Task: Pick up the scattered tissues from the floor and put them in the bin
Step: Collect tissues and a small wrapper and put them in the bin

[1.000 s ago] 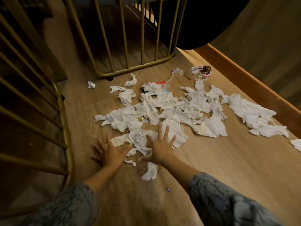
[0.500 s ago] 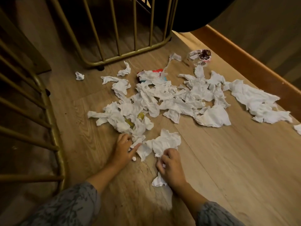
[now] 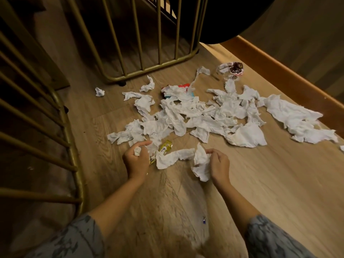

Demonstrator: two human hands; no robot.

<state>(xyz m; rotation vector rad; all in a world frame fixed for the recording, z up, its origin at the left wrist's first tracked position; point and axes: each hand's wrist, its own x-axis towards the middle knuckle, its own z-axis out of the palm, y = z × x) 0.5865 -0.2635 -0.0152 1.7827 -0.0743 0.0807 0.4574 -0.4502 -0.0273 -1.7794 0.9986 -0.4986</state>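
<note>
Several crumpled white tissues [image 3: 201, 116] lie spread over the wooden floor [image 3: 279, 183] in front of me. My left hand [image 3: 136, 159] is curled round a small tissue wad [image 3: 137, 151] at the near left edge of the heap. My right hand [image 3: 218, 165] grips a larger bunched tissue [image 3: 202, 162], and a long tissue strip [image 3: 173, 158] trails from it toward my left hand. A big flat tissue [image 3: 296, 120] lies at the far right. No bin is in view.
Gold metal railings stand at the left [image 3: 61, 116] and at the back [image 3: 149, 69]. A wooden skirting board [image 3: 290, 75] runs along the right. Among the tissues lie a yellow wrapper [image 3: 165, 147], a red and blue packet [image 3: 183, 89] and a dark wrapper [image 3: 235, 68].
Both hands went from lying flat and spread on the tissues to curling round them. They pulled their tissues back toward me, and the yellow wrapper is uncovered.
</note>
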